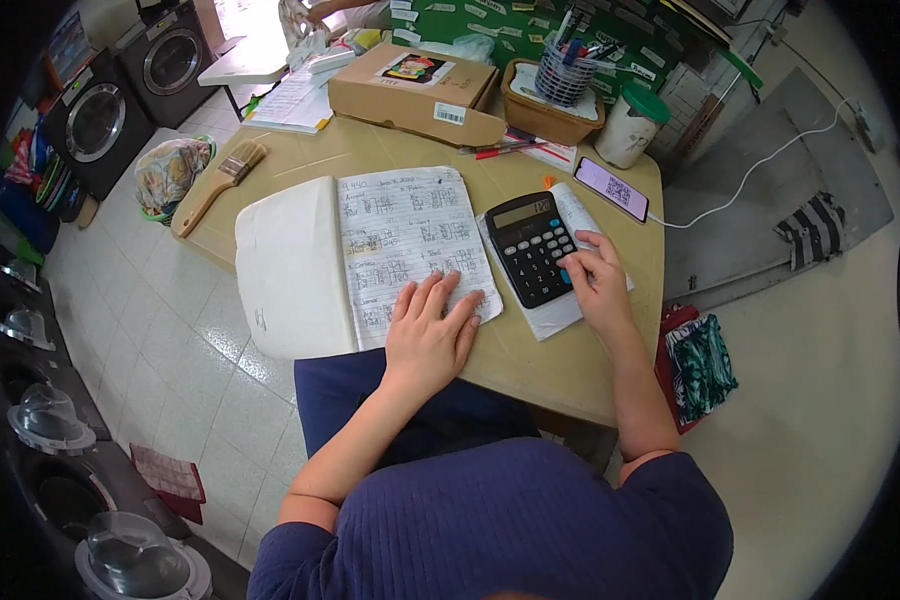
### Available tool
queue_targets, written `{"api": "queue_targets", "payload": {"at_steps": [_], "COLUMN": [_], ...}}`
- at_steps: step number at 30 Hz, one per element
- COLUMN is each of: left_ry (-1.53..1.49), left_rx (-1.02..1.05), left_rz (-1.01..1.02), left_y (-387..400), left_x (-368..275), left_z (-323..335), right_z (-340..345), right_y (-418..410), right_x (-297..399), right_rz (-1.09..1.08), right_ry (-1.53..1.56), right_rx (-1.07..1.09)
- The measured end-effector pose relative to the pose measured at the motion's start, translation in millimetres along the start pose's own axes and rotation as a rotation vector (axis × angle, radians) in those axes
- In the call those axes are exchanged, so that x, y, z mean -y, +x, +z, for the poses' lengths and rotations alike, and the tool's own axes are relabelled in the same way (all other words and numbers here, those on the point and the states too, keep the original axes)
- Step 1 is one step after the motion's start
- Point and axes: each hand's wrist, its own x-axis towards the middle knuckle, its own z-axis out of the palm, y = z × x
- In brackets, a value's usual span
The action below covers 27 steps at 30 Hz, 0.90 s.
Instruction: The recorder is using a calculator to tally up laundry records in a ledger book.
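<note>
My left hand point(431, 326) rests palm down, fingers spread, on the lower part of a handwritten page of an open notebook point(405, 225). The notebook's left side point(292, 270) is nearly blank. To its right lies a black desktop calculator point(529, 247) with digits on its display, resting on papers point(562, 319). My right hand point(600, 285) is over the calculator's right edge, its fingertips at the keys beside a blue button. It holds nothing, and whether a finger presses a key cannot be made out.
Around the table point(420, 150) stand a cardboard box point(412, 90), a pen basket point(562, 79) and a green-lidded jar point(634, 124). A paintbrush point(221, 187) lies left; a smartphone point(611, 187) with a white cable point(750, 199) lies right. Front-loading machines point(94, 120) line the left wall. Someone's arm point(330, 9) shows behind.
</note>
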Motion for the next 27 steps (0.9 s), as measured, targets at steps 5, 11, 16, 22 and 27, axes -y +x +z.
{"api": "queue_targets", "payload": {"at_steps": [5, 11, 16, 22, 27], "left_ry": [0.0, 0.0, -0.003, 0.004, -0.006], "left_rx": [-0.002, -0.015, -0.019, -0.017, -0.005], "left_rz": [-0.002, 0.002, 0.021, 0.003, -0.001], "left_y": [-0.1, -0.1, 0.9, -0.5, 0.8], "left_x": [-0.2, 0.1, 0.2, 0.2, -0.7], "left_z": [0.4, 0.6, -1.1, -0.9, -1.3], "right_z": [-0.5, 0.0, 0.8, 8.9, 14.0], "right_y": [-0.2, -0.9, -1.2, -4.3, -5.5], "right_x": [1.9, 1.2, -4.1, 30.3, 40.7], "right_rz": [0.016, 0.007, -0.024, -0.247, -0.36], "right_ry": [0.007, 0.001, 0.01, -0.049, -0.292], "right_rx": [-0.002, 0.001, -0.015, -0.006, 0.097]}}
